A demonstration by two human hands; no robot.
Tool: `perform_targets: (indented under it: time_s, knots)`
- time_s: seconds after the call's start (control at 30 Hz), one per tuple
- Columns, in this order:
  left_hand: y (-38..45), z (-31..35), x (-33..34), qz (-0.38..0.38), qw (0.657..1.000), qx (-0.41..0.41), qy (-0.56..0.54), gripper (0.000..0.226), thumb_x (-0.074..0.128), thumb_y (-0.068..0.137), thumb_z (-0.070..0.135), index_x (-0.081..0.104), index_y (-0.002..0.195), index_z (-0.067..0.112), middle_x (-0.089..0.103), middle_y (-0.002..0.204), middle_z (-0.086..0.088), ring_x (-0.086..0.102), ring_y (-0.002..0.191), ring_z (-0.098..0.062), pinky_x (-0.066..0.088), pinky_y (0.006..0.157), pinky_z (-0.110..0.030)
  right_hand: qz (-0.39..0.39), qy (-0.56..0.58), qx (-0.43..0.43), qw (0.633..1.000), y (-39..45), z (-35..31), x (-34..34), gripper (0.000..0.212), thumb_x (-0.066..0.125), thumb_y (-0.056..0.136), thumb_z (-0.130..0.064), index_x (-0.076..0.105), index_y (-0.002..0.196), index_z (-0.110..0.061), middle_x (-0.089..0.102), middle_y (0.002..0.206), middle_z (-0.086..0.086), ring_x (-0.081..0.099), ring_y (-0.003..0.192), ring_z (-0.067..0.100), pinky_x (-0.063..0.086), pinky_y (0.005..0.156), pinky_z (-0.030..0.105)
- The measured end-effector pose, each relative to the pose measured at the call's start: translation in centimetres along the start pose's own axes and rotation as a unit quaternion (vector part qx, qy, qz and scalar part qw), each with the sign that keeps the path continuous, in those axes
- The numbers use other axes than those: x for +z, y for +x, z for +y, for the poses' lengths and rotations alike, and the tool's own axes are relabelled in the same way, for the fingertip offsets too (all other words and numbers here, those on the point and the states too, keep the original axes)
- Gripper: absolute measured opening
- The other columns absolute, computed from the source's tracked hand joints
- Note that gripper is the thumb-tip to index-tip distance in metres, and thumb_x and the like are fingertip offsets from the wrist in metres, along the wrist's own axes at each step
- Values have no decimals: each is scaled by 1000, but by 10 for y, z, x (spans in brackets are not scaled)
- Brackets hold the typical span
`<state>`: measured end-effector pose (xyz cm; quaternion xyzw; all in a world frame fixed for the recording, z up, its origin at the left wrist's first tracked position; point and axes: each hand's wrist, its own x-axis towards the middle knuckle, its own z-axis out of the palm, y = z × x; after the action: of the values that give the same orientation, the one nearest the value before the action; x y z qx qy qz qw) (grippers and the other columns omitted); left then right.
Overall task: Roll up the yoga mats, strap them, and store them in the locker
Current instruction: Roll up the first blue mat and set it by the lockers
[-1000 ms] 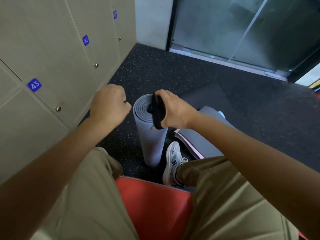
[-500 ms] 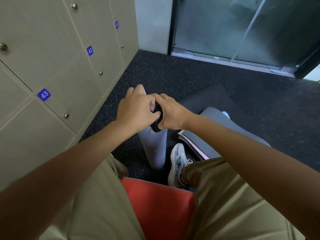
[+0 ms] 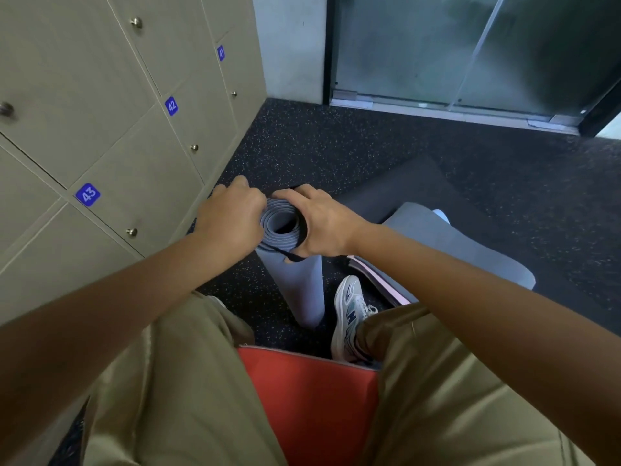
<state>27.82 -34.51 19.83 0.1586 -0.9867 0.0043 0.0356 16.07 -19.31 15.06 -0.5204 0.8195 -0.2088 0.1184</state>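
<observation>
The rolled mat stands upright on the floor, just in front of the person's knees and beside a white shoe. It is grey-blue, and its spiral end faces up. The left hand is curled around the top of the roll from the left side. The right hand grips the top from the right side and holds a black strap against the rim. The strap runs along the right edge of the roll and down under the right palm; how far it goes around the roll cannot be seen.

Nearest to the camera are the khaki trousers of the person, and between the legs a red seat shows. To the right of the shoe lies a folded grey mat with a thin pink layer under it. Behind this, a dark mat lies flat on the floor.

On the left is a wall of beige lockers, all with their doors closed, so what is inside cannot be seen. They have small round knobs and blue number plates 43, 42 and 41. The floor is black rubber with light speckles. At the far side is a frosted glass door in a dark frame.
</observation>
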Motion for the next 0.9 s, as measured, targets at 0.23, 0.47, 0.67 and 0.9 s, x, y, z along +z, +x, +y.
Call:
perform_targets:
  time_s: [0.23, 0.47, 0.67, 0.9]
  knots:
    - [-13, -24, 0, -75, 996, 10, -38, 58, 73, 90, 13, 54, 144, 17, 67, 121, -14, 64, 106, -32, 42, 73, -34, -14, -6, 22, 1000, 0, 0, -3, 118, 86, 57, -53, 24, 155, -36, 38, 142, 2, 43, 125, 31, 46, 105, 51]
    - [-7, -28, 22, -91, 984, 22, -152, 66, 82, 84, 19, 50, 142, 16, 70, 120, -9, 67, 103, -28, 50, 80, -36, -13, -45, 47, 998, -3, -4, -3, 120, 88, 60, -56, 23, 155, -21, 34, 147, -1, 39, 128, 28, 50, 99, 51]
    - [4, -31, 33, -66, 971, 42, -227, 72, 90, 76, 21, 56, 139, 19, 67, 98, 4, 50, 71, -7, 34, 62, -18, 7, -14, 62, 998, -9, 8, 1, 123, 90, 62, -52, 21, 156, -14, 30, 155, 3, 36, 136, 26, 43, 109, 48]
    - [9, -37, 48, -74, 966, 24, -247, 64, 78, 82, 1, 54, 139, 16, 51, 71, 16, 51, 58, -2, 37, 52, -13, 45, 73, 129, 988, -17, 15, 15, 126, 93, 65, -44, 12, 157, -16, 35, 156, 6, 47, 134, 23, 41, 109, 33]
